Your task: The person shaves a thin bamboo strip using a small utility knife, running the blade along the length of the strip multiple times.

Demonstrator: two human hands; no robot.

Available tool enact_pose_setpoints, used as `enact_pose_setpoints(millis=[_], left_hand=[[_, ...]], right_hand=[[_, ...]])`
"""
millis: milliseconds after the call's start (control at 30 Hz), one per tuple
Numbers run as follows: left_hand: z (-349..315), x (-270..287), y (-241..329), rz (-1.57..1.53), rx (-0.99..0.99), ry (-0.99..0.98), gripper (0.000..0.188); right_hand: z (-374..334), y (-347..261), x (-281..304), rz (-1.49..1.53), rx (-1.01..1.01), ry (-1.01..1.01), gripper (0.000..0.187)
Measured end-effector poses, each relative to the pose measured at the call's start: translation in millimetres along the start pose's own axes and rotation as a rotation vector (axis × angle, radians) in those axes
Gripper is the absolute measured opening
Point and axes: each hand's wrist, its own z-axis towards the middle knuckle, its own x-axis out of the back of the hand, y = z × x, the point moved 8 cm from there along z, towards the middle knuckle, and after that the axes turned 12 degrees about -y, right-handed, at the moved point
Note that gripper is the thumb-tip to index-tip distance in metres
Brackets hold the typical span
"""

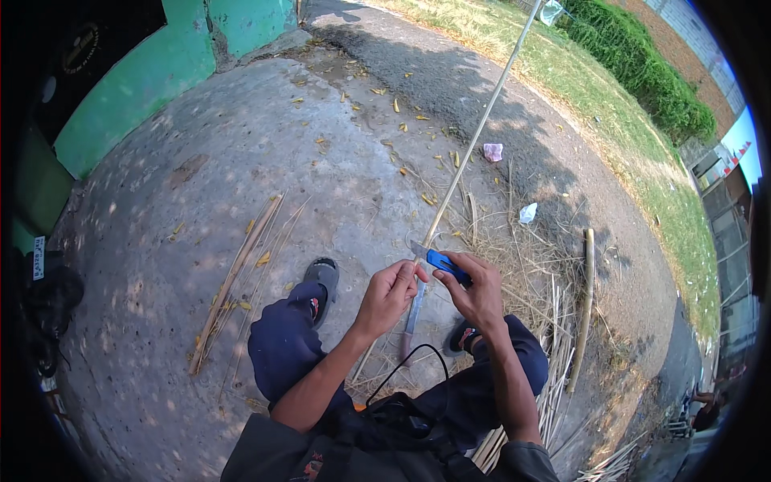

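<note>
My left hand (386, 300) is closed in a pinch around a long, thin bamboo strip (480, 128). The strip runs away from me to the top of the view, and a piece of it shows below the hand. In my right hand (477, 294) is a blue utility knife (446, 265), gripped with the thumb along its handle. Its blade lies at the strip, just beyond my left fingertips; whether it cuts in cannot be made out. Beneath my hands, between my feet, a machete (414, 315) with a brown handle lies on the ground.
Split bamboo lengths (241, 277) lie to the left. On the right are a bamboo pole (584, 313), a pile of thin strips (554, 345) and shavings (522, 281). Litter (528, 213) dots the ground. A green wall (136, 88) stands far left; grass (634, 145) borders the right.
</note>
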Motion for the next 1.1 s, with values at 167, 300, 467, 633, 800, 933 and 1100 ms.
enact_pose_setpoints(millis=[167, 300, 467, 633, 800, 933, 1100], left_hand=[[3, 4, -12, -0.047, 0.057, 0.028, 0.041], [-2, 4, -9, 0.142, 0.031, 0.052, 0.039], [-8, 12, -6, 0.174, -0.007, 0.092, 0.039], [-3, 5, -12, 0.029, -0.018, -0.002, 0.037], [-8, 13, -28, 0.077, -0.031, 0.084, 0.034], [-8, 7, -10, 0.289, -0.089, 0.1, 0.031], [-18, 7, -1, 0.333, 0.012, 0.08, 0.029]], right_hand=[[0, 7, -3, -0.006, -0.023, 0.023, 0.033], [8, 35, 27, -0.021, -0.291, 0.187, 0.038], [5, 79, 44, 0.06, -0.327, 0.329, 0.048], [-3, 64, 27, 0.287, -0.148, 0.221, 0.033], [4, 29, -15, 0.113, -0.151, -0.066, 0.036], [5, 21, -7, -0.012, -0.13, -0.091, 0.036], [15, 45, 7, 0.056, -0.22, 0.012, 0.044]])
